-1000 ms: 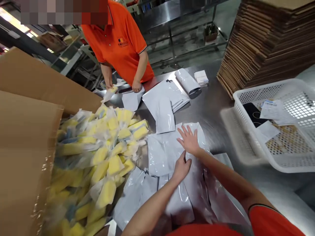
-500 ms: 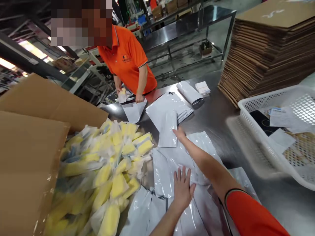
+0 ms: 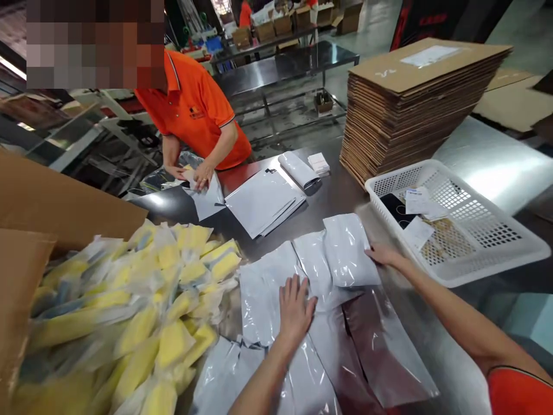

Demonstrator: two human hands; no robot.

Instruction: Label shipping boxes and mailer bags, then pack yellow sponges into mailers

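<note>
From the head camera, the left hand (image 3: 296, 308) lies open and flat, fingers spread, pressing on overlapping white poly mailers (image 3: 268, 294). The right hand (image 3: 382, 255) is open too, its fingertips (image 3: 370, 250) touching the edge of a plump, filled mailer (image 3: 348, 251), not clamped on it. That mailer lies just beyond and between the hands on the steel table (image 3: 341, 196). To the left, an open cardboard carton (image 3: 64, 202) holds bagged yellow items, probably sponges, though blur hides detail. A co-worker's hands (image 3: 194, 174) rest on another mailer across the table.
</note>
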